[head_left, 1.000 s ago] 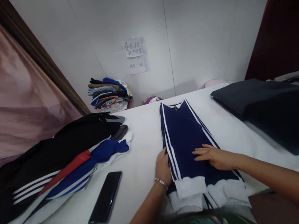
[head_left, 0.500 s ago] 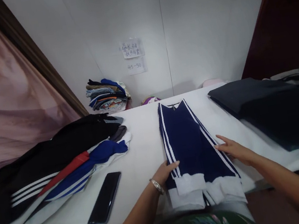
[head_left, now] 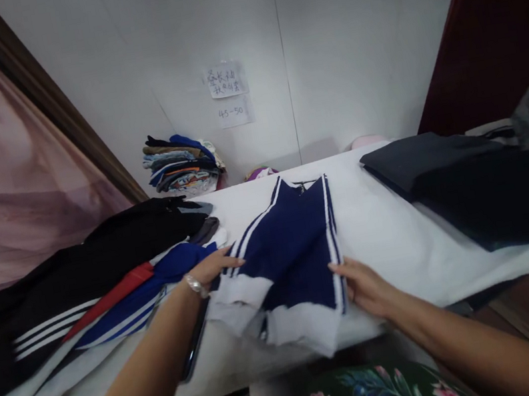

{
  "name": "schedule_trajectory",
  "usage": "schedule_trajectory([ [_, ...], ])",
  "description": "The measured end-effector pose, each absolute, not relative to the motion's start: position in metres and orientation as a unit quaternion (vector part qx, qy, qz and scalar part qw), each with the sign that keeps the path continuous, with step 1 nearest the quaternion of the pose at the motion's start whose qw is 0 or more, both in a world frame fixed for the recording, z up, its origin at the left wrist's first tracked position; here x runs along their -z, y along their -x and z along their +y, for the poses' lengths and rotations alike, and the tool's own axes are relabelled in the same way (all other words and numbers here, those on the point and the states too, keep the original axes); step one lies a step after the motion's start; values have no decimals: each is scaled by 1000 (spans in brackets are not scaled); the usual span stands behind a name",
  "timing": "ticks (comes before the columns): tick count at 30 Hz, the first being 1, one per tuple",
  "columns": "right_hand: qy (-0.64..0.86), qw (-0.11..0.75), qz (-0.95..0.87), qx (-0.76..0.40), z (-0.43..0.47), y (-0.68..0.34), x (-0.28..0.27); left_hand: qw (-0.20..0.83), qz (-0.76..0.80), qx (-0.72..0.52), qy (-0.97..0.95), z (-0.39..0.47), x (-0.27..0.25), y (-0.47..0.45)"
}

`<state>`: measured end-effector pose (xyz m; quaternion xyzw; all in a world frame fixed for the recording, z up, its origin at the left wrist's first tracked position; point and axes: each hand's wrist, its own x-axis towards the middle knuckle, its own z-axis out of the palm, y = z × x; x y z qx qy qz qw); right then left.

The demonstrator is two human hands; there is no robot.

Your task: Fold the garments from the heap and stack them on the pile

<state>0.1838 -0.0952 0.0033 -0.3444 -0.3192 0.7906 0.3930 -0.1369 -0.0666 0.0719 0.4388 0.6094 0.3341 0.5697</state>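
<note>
A navy long-sleeved top (head_left: 293,247) with white side stripes and white cuffs lies folded narrow on the white table, its neckline pointing away from me. Its lower end is skewed to the left and partly lifted at the front edge. My left hand (head_left: 212,265), with a silver bracelet on the wrist, is closed on the left striped edge above the white cuff. On the opposite edge, my right hand (head_left: 362,283) pinches the striped side between thumb and fingers. A dark phone (head_left: 192,355) shows only in part behind my left forearm.
Black, red and blue garments (head_left: 104,272) are heaped on the left of the table (head_left: 386,231). Dark folded clothes (head_left: 475,183) lie on the right. A clothes stack (head_left: 182,164) stands by the wall beside handwritten paper signs (head_left: 230,92).
The lower part of the top has swung left, over toward the phone. My left hand has moved left and away from me with its edge; my right hand has moved left and gripped the other edge.
</note>
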Motion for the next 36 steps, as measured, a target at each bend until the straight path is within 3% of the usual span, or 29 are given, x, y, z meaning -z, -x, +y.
schedule_trajectory([
  [4,256,175,-381,-871,-126,-145,25,477,708,-182,-488,-69,-74,201],
  [6,275,135,-434,-847,-112,-144,38,417,743,-129,-508,-73,-68,216],
  [8,332,197,-482,-787,-73,-155,44,368,757,-99,-531,-77,-62,221],
  [10,409,316,-475,-712,-17,-174,43,328,766,-74,-548,-80,-57,220],
  [13,520,446,-354,-637,73,-203,35,276,779,-45,-561,-83,-53,216],
  [18,565,456,-291,-623,171,-217,32,241,797,-37,-553,-88,-52,216],
  [26,561,443,-271,-645,232,-184,35,251,810,-62,-527,-90,-47,220],
  [31,521,494,-285,-635,227,-203,19,254,815,-35,-519,-83,-48,223],
  [36,493,583,-299,-572,155,-300,6,277,758,-21,-590,-31,-67,213],
])
